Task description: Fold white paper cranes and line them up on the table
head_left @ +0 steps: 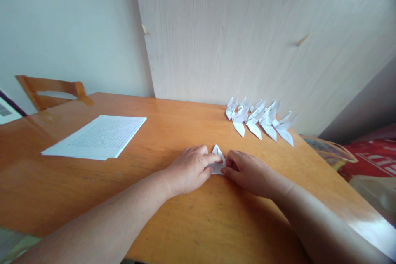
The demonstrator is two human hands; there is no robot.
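Note:
A small folded piece of white paper lies on the orange wooden table, its pointed tip facing away from me. My left hand presses down on its left side with curled fingers and the forefinger laid across it. My right hand pinches its right edge, fingers closed. Both forearms rest on the table.
A row of several finished white paper cranes stands at the table's far edge by a pale wood-grain panel. A stack of printed sheets lies at the left. A wooden chair back shows at far left, red bedding at right.

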